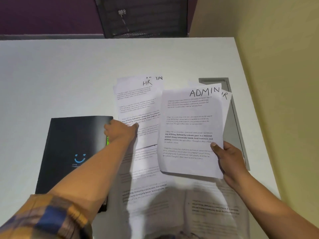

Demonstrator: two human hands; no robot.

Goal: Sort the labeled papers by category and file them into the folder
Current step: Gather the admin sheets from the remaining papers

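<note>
Head view: two hands [120,130], one black folder [74,152], several labeled papers [138,100].

Printed body text [188,137] too small to read; rear sheet's label [159,78] half covered by the HR sheet [138,100].

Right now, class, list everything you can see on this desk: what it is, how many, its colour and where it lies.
ADMIN sheet: one on top of a small stack, white, held above the desk's right side.
HR sheet: one, white, desk centre, on other sheets.
Loose sheets: several, exact count unclear, white, near edge.
Folder: one, black with blue smile, left, closed.
Grey panel: one, right, under the papers.
Desk: one, white.
Left hand: pressing the HR sheet.
Right hand: fingers gripping the ADMIN stack.
</note>
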